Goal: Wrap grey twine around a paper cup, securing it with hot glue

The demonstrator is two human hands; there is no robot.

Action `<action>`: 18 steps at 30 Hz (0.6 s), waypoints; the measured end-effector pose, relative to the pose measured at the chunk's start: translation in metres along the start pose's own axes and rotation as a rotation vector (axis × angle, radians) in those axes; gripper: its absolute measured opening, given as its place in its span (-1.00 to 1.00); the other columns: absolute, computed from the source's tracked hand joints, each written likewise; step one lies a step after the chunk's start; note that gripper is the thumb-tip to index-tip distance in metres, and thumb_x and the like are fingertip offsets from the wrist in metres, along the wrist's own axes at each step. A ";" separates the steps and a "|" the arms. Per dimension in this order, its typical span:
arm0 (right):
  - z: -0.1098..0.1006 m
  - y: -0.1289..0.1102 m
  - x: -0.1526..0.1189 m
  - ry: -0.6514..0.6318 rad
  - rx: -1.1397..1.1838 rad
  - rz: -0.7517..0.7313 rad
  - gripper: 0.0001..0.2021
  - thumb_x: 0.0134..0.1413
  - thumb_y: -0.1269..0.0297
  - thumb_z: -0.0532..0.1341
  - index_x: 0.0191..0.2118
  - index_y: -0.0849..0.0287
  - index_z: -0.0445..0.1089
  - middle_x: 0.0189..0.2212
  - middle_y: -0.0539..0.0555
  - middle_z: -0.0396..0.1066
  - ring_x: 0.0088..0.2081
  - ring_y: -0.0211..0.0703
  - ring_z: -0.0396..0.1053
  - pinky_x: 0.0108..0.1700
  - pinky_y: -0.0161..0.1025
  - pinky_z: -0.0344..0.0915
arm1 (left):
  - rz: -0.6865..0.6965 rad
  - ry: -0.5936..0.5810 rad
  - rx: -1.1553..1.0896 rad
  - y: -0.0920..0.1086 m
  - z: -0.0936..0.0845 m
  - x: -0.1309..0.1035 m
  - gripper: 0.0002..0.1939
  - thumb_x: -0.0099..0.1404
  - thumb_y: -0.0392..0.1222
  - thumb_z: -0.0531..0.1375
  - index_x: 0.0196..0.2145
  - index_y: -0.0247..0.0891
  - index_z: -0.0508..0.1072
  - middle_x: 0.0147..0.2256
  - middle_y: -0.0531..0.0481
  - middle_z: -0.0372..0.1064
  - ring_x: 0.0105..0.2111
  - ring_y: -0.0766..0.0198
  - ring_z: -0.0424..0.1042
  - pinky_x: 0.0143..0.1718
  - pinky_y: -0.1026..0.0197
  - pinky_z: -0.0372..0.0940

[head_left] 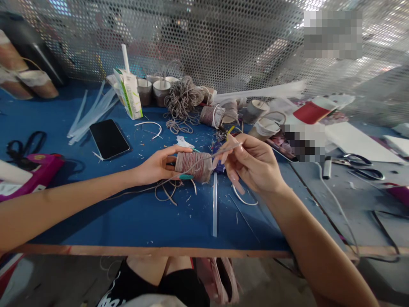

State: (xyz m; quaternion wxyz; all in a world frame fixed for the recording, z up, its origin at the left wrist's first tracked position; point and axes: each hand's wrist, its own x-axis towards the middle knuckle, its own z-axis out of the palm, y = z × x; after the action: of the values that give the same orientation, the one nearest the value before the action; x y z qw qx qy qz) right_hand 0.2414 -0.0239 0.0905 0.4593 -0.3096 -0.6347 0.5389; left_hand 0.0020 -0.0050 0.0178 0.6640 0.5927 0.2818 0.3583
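My left hand point(162, 165) grips one end of a small cylinder wrapped with grey cord point(193, 166), with reddish surface showing between the turns. The cylinder lies on its side, held above the blue table. My right hand point(252, 160) pinches a length of grey cord point(228, 149) just right of the cylinder, and this cord runs back to the wrapped surface. Another stretch of cord trails left under my left wrist. A clear glue stick point(215, 204) lies below the hands, and a blue object behind my right fingers is partly hidden.
Behind the hands are a phone point(109, 138), a drink carton with a straw point(129, 94), a heap of grey cord point(183, 98) and several wrapped cups. Scissors point(358, 165) lie at right, and a magenta glue gun point(38, 172) is at left. A perforated metal screen point(204, 47) stands behind.
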 end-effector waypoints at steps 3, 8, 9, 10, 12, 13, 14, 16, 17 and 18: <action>0.000 0.001 0.001 -0.025 0.034 -0.002 -0.71 0.10 0.03 0.37 -0.41 0.13 0.39 -0.47 0.00 0.51 -0.72 -0.38 0.27 -0.82 -0.41 0.19 | 0.004 -0.001 -0.005 0.000 0.000 0.000 -0.39 -0.01 -0.36 0.45 0.01 -0.14 0.43 0.06 -0.06 0.39 -0.02 0.16 0.46 -0.14 0.16 0.50; -0.002 0.004 0.004 -0.035 0.054 0.010 -0.71 0.10 0.04 0.37 -0.40 0.14 0.38 -0.49 -0.01 0.50 -0.73 -0.38 0.28 -0.84 -0.43 0.17 | 0.020 -0.028 0.003 -0.003 0.000 0.000 -0.35 -0.02 -0.41 0.44 0.03 -0.12 0.42 0.08 -0.08 0.38 -0.01 0.13 0.47 -0.12 0.12 0.51; -0.002 0.004 0.004 -0.036 0.055 0.012 -0.70 0.09 0.03 0.37 -0.40 0.14 0.38 -0.49 -0.01 0.50 -0.73 -0.38 0.28 -0.84 -0.43 0.18 | 0.023 -0.035 0.004 -0.004 0.000 0.000 -0.35 0.00 -0.39 0.44 0.04 -0.11 0.41 0.07 -0.08 0.39 -0.02 0.12 0.47 -0.13 0.12 0.51; -0.002 0.004 0.003 -0.039 0.057 0.013 -0.70 0.10 0.03 0.36 -0.40 0.15 0.38 -0.48 0.00 0.51 -0.73 -0.39 0.28 -0.83 -0.44 0.20 | 0.026 -0.040 0.006 -0.004 0.001 -0.001 -0.37 0.01 -0.37 0.44 0.04 -0.11 0.41 0.07 -0.08 0.38 -0.01 0.12 0.47 -0.14 0.12 0.51; -0.001 0.003 0.001 -0.055 0.071 0.007 -0.72 0.11 0.05 0.36 -0.40 0.15 0.39 -0.47 -0.01 0.52 -0.73 -0.39 0.29 -0.82 -0.45 0.21 | 0.031 -0.031 0.016 -0.005 0.001 -0.001 -0.40 0.05 -0.33 0.43 0.05 -0.10 0.41 0.10 -0.08 0.35 0.01 0.11 0.45 -0.14 0.14 0.50; 0.000 0.001 0.000 -0.064 0.085 0.001 -0.73 0.12 0.07 0.36 -0.41 0.16 0.40 -0.48 -0.01 0.52 -0.73 -0.40 0.30 -0.82 -0.46 0.21 | 0.034 -0.021 0.019 -0.005 0.001 -0.001 -0.41 0.06 -0.31 0.43 0.04 -0.10 0.41 0.11 -0.08 0.34 0.02 0.12 0.44 -0.14 0.15 0.50; 0.000 0.000 -0.001 -0.070 0.104 -0.004 -0.75 0.13 0.11 0.35 -0.41 0.16 0.41 -0.48 -0.02 0.51 -0.72 -0.40 0.31 -0.80 -0.48 0.22 | 0.038 -0.010 0.017 -0.005 0.001 0.000 -0.42 0.07 -0.31 0.43 0.04 -0.10 0.40 0.12 -0.08 0.32 0.02 0.13 0.43 -0.13 0.16 0.49; 0.001 -0.004 -0.004 -0.085 0.144 -0.020 -0.80 0.17 0.18 0.34 -0.40 0.17 0.45 -0.49 -0.04 0.52 -0.70 -0.40 0.34 -0.77 -0.50 0.24 | 0.048 0.009 -0.012 -0.005 0.001 0.000 -0.42 0.07 -0.33 0.42 0.04 -0.10 0.39 0.08 -0.06 0.34 0.00 0.16 0.44 -0.11 0.18 0.46; 0.001 -0.005 -0.005 -0.101 0.167 -0.041 -0.82 0.17 0.21 0.33 -0.39 0.17 0.48 -0.49 -0.04 0.52 -0.70 -0.39 0.36 -0.76 -0.50 0.25 | 0.049 0.015 -0.032 -0.005 0.000 0.001 -0.42 0.07 -0.34 0.42 0.04 -0.11 0.39 0.05 -0.05 0.36 -0.01 0.17 0.44 -0.10 0.18 0.45; 0.002 -0.006 -0.005 -0.123 0.187 -0.065 -0.84 0.18 0.23 0.33 -0.38 0.17 0.50 -0.49 -0.04 0.53 -0.69 -0.38 0.37 -0.76 -0.50 0.26 | 0.042 0.022 -0.051 -0.004 0.000 0.002 -0.42 0.07 -0.35 0.42 0.03 -0.11 0.38 0.02 -0.04 0.39 -0.01 0.17 0.45 -0.10 0.18 0.45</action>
State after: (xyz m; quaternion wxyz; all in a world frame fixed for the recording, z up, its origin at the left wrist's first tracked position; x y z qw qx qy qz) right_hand 0.2427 -0.0306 0.0951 0.4636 -0.2108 -0.6184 0.5985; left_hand 0.0036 -0.0038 0.0136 0.6679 0.5774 0.2673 0.3860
